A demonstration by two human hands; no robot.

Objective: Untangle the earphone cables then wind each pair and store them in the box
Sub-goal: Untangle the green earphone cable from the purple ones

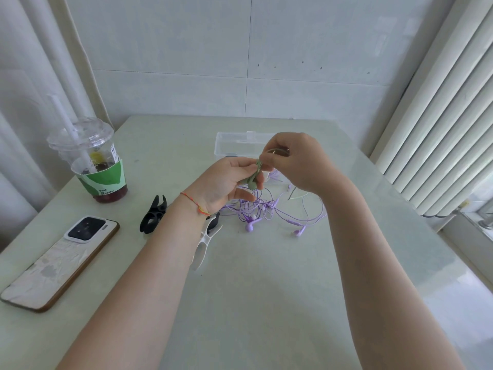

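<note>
My left hand (226, 182) holds a small bundle of green earphone cable (254, 177) above the table, fingers curled round it. My right hand (298, 161) pinches the top of the same green bundle. A loose green cable end (297, 196) trails down to the table. Below the hands lies a tangle of purple earphones (262, 209), with earbuds at its front. The clear plastic box (232, 144) stands open behind the hands, partly hidden by them.
A white cable winder (205, 241) lies under my left wrist and a black one (154, 214) to its left. A phone (58, 260) lies face down at the left edge. A plastic drink cup (93, 161) with a straw stands at the back left.
</note>
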